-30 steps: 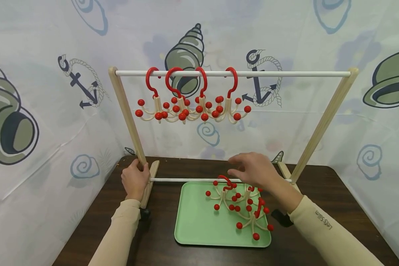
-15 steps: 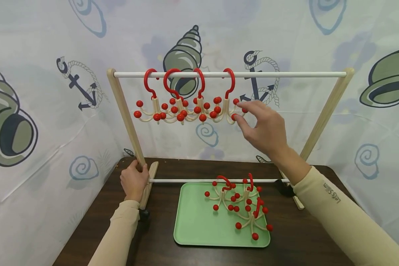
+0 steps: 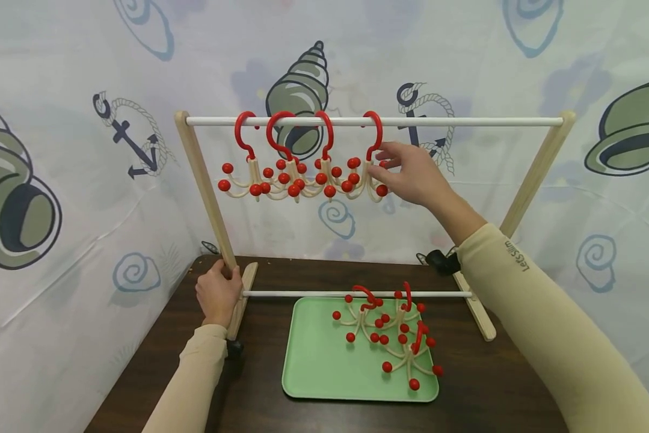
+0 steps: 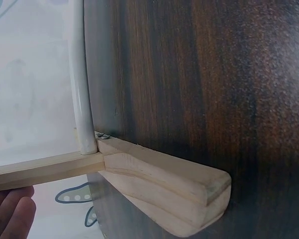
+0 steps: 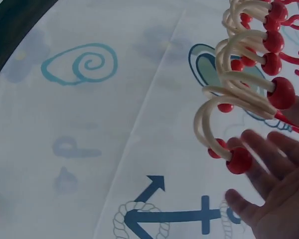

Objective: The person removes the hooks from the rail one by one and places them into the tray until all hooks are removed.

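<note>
Rightmost red-hooked hanger (image 3: 369, 159) hangs from the white upper rod (image 3: 465, 121) at 1 o'clock of the head view, its cream curved prongs tipped with red balls. Three matching hangers (image 3: 291, 171) occupy the same rod from 10 to 12 o'clock, prongs overlapping. Right hand (image 3: 411, 174), 2 o'clock: fingers spread, thumb apart, at the rightmost hanger's stem; contact cannot be confirmed. Left hand (image 3: 218, 294), 8 o'clock: thumb and fingers pinch the left wooden upright (image 3: 207, 192) near its base.

Surface: dark brown wood-grain table (image 3: 254, 409), far corners rounded, a pale sheen toward 2 o'clock in the left wrist view. It bears pale wooden feet (image 3: 480, 316) and, between 5 and 6 o'clock, a light green tray (image 3: 319, 373). Three loose hangers (image 3: 402, 316) lie there, from the tray's 12 to its 4 o'clock. White lower rod (image 3: 281, 293) runs along the tray's far edge.

Room: white printed cloth (image 3: 519, 78) covers the back and both sides, creased in places. Prints noted: navy anchors (image 3: 133, 144), grey-green shells (image 3: 302, 78) and light blue spirals (image 3: 136, 272).
</note>
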`<state>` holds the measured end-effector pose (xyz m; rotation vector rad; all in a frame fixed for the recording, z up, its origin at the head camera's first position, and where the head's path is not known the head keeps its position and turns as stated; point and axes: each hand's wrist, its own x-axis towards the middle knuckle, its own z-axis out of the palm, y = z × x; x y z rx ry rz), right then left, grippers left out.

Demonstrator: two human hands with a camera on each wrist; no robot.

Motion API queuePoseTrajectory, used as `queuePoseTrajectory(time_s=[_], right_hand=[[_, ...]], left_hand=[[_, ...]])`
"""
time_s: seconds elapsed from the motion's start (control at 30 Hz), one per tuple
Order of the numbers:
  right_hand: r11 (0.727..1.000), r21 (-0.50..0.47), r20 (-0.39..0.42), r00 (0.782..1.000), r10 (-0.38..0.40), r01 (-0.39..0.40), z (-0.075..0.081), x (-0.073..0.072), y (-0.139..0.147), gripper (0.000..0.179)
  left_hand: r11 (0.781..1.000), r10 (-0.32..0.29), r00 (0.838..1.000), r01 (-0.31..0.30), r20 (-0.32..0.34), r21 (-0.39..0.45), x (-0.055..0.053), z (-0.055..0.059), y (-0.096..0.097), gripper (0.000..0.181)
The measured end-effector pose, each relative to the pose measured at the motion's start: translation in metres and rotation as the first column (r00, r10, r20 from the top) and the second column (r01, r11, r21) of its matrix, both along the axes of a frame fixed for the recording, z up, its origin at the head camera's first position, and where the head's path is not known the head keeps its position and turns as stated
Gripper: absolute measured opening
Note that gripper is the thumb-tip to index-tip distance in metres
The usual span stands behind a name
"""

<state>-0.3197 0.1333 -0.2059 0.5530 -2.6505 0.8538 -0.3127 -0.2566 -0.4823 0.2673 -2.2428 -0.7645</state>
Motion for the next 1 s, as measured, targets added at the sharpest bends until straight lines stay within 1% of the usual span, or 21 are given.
queuePoseTrajectory(time_s=[0.1,0.2,0.33,0.47,0.63,1.0], right_hand=[[0.999,-0.034,0.032,0.999,0.022,-0.021,-0.0009,-0.0054,-0.0036,0.053],[0.998,-0.051,0.052,0.998,0.025,-0.022,-0.0030,-0.0080,-0.0059,0.050],[0.999,-0.052,0.070,0.998,0.000,0.004,-0.0053,-0.0082,-0.0071,0.048],[0.997,-0.066,0.068,0.997,-0.025,0.030,-0.0059,-0.0077,-0.0089,0.046],[0.995,-0.087,0.051,0.998,-0.037,0.041,-0.0056,-0.0055,-0.0105,0.044],[0.993,-0.111,-0.033,0.999,-0.036,0.032,-0.0059,-0.0015,-0.0090,0.037]], left_hand=[[1.000,0.008,1.000,-0.008,-0.001,0.003,0.0006,-0.0006,-0.0010,0.018],[1.000,0.011,1.000,-0.011,-0.006,0.000,0.0006,-0.0007,-0.0013,0.018],[1.000,0.007,1.000,-0.007,-0.006,-0.001,-0.0005,-0.0004,-0.0004,0.019],[1.000,0.009,1.000,-0.009,-0.004,0.004,-0.0010,0.0004,0.0007,0.019],[1.000,0.010,1.000,-0.010,-0.009,0.001,-0.0021,0.0000,0.0005,0.019],[1.000,0.012,1.000,-0.013,-0.012,-0.005,-0.0029,-0.0032,-0.0015,0.019]])
